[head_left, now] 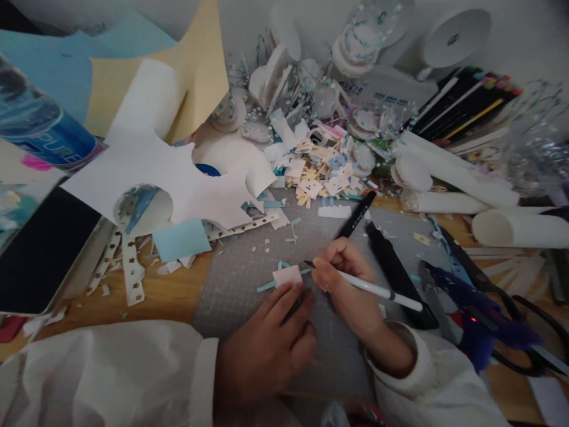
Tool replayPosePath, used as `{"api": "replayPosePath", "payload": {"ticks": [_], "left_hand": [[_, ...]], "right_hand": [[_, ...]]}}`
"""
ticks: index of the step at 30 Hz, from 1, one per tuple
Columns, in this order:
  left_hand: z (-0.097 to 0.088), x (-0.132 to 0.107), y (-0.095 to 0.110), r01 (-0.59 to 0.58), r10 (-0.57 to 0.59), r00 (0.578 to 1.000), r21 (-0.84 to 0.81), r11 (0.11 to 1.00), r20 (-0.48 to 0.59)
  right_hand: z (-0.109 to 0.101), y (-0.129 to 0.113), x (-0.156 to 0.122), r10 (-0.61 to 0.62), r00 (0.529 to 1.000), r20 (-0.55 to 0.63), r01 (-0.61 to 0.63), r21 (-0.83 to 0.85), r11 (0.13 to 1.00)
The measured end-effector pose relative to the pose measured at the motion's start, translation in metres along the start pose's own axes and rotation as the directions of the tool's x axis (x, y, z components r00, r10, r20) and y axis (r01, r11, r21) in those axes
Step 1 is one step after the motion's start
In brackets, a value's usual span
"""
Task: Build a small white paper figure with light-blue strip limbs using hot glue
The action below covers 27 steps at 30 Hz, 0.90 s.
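A small white paper square (287, 276) with light blue paper strips (267, 286) sticking out around it lies on the grey cutting mat (240, 249). The fingertips of my left hand (271, 338) press its near edge down, holding it against the mat. Just right of it, my right hand (344, 284) is closed round a slim white pen (377, 289). The pen's dark tip points left, close to the square's upper right corner; I cannot tell whether it touches. A black pen cap or marker (357, 213) and a long black case (395, 273) lie beyond the right hand.
Behind the mat is a heap of small paper figures with drawn faces (335, 178). Cut white card (191, 184), a phone (44, 249) and a water bottle (44, 118) stand left. A purple glue gun (480, 314) with a red light, black-handled scissors (511, 356) and paper rolls (520, 228) lie right.
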<state>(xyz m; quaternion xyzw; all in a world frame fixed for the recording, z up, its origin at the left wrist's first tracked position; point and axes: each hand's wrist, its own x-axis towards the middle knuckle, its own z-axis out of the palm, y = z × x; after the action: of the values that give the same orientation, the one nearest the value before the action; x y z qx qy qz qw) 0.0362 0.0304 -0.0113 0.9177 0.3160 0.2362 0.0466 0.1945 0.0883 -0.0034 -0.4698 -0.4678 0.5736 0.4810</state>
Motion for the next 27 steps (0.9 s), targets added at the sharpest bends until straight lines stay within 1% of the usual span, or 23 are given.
{"api": "replayPosePath", "payload": {"ticks": [3,5,7,9,11,14,16,19,23,27], "left_hand": [[-0.001,-0.002,-0.012,-0.080,0.078,0.997,-0.071,0.994,-0.022],[-0.004,-0.002,-0.018,-0.113,0.109,0.993,-0.131,0.985,-0.032],[-0.007,-0.001,-0.022,-0.120,0.111,0.992,-0.177,0.977,-0.061],[-0.010,0.000,-0.023,-0.112,0.096,0.991,-0.192,0.975,-0.094],[-0.010,-0.001,-0.022,-0.081,0.061,0.992,-0.177,0.981,-0.112],[-0.009,-0.004,-0.019,0.018,-0.031,0.995,-0.134,0.991,-0.097],[-0.007,-0.005,-0.018,0.062,-0.073,0.994,-0.120,0.991,-0.081],[-0.005,-0.006,-0.017,0.059,-0.069,0.995,-0.121,0.991,-0.075],[-0.004,-0.006,-0.017,0.070,-0.081,0.994,-0.129,0.989,-0.075],[-0.005,-0.007,-0.017,0.067,-0.076,0.995,-0.121,0.990,-0.067]], "right_hand": [[0.001,-0.003,0.002,-0.005,1.000,-0.011,0.005,0.025,1.000],[0.003,-0.004,0.004,-0.022,1.000,-0.015,0.022,-0.001,1.000],[0.005,-0.004,0.006,-0.037,0.999,-0.027,0.035,-0.060,0.998],[0.007,-0.004,0.007,-0.061,0.997,-0.046,0.054,-0.139,0.989],[0.008,-0.002,0.006,-0.105,0.993,-0.051,0.090,-0.233,0.968],[0.008,0.002,0.003,-0.172,0.985,-0.011,0.156,-0.365,0.918],[0.008,0.005,0.001,-0.196,0.980,0.028,0.190,-0.416,0.889],[0.007,0.007,-0.002,-0.220,0.973,0.073,0.228,-0.469,0.853],[0.009,0.005,-0.002,-0.266,0.958,0.109,0.281,-0.551,0.786],[0.012,0.002,-0.001,-0.289,0.952,0.098,0.292,-0.566,0.771]]}}
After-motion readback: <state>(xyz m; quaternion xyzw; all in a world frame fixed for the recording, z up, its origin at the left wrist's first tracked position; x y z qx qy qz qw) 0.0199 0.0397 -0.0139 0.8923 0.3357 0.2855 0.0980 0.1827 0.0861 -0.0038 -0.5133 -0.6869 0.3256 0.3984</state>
